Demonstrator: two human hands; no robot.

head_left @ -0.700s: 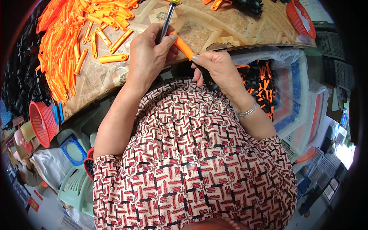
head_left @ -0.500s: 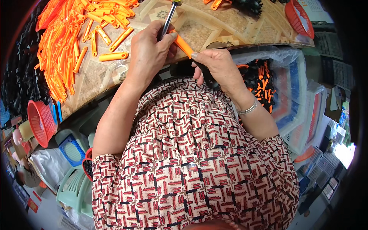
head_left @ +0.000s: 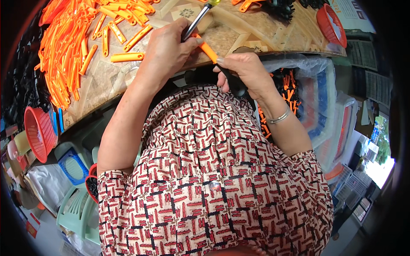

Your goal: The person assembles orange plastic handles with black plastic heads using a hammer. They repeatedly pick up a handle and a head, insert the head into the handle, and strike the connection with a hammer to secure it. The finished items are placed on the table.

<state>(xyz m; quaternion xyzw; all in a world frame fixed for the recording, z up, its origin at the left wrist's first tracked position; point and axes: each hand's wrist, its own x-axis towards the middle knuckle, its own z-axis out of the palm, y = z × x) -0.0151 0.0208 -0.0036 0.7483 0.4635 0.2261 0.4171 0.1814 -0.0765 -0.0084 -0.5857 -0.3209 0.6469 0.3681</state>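
Over the near table edge, my left hand [head_left: 168, 51] is closed round a slim silver-and-black tool [head_left: 197, 21] with a yellow end. Its thumb also touches the top of an orange plastic handle [head_left: 207, 50]. The tool slants up and right; its lower end is hidden in the hand. My right hand [head_left: 242, 70] pinches the handle's lower end between thumb and fingers. Below the orange part, a black piece [head_left: 234, 83] shows under that hand; whether they are joined I cannot tell. To the left, a loose orange handle [head_left: 127, 57] lies on the patterned table [head_left: 104, 89].
A large heap of orange handles [head_left: 64, 55] covers the table's left. Black toothed parts [head_left: 279, 9] lie at the back right. Red baskets [head_left: 40, 134] sit at both sides. A plastic-lined crate [head_left: 318, 94] beside my right arm holds black and orange pieces.
The tool has tilted further right, its yellow end moving right. My hands stay on the handle, and more of the black piece shows below my right hand. The view has shifted slightly.
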